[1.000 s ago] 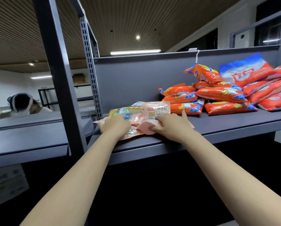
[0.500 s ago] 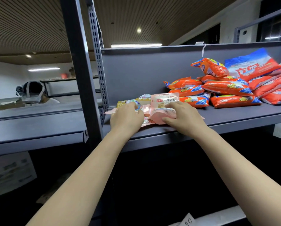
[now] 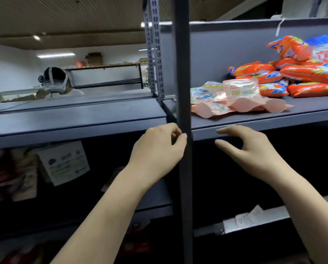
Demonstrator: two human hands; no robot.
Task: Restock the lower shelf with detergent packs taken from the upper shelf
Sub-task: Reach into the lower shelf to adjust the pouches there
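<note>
I had both hands in the middle of the frame, just below the front edge of the upper shelf [image 3: 254,121]. My left hand [image 3: 159,147] sat beside the dark upright post [image 3: 184,111], fingers loosely curled and holding nothing. My right hand [image 3: 249,147] was spread wide and empty. The pink detergent packs [image 3: 241,103] lay on the shelf at right of centre, the orange packs [image 3: 292,79] piled behind them at upper right.

left hand [image 3: 159,147], right hand [image 3: 249,149], fingers loosely curled, empty
</note>
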